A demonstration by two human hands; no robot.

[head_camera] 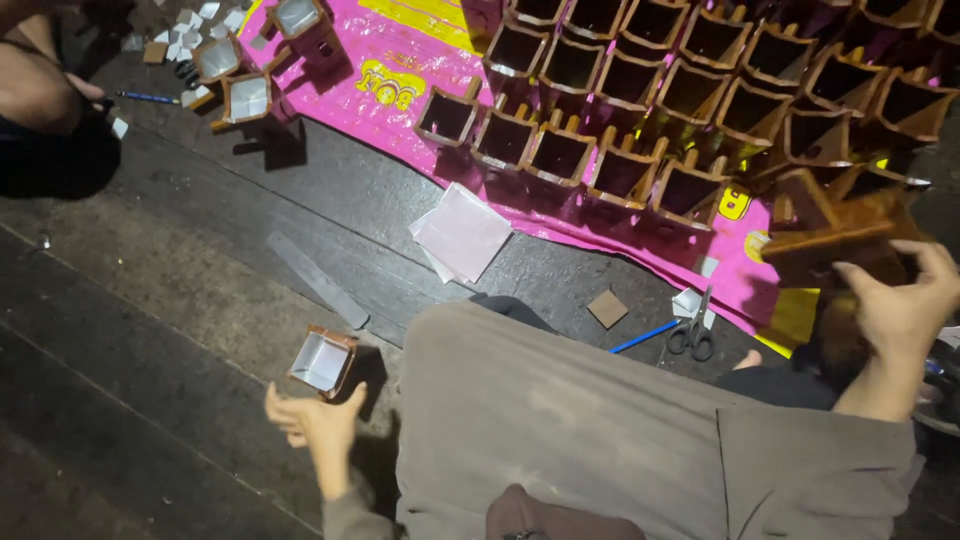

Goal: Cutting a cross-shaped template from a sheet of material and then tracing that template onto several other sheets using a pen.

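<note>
My left hand (315,420) is low at the left, fingers spread, just below a small brown box lined with white paper (323,361) that sits on the dark wooden floor; it touches or nearly touches the box. My right hand (900,300) is raised at the right edge and grips a brown wooden box (835,235), blurred by motion, held above the pink sheet (400,90). My lap in grey cloth fills the lower middle.
Several rows of brown open boxes (620,100) stand on the pink sheet. A stack of white paper squares (462,232), a ruler (318,280), a blue pen (643,337), scissors (692,335) and a brown square (607,308) lie near. Another person's knee (40,80) is top left with lined boxes (245,97).
</note>
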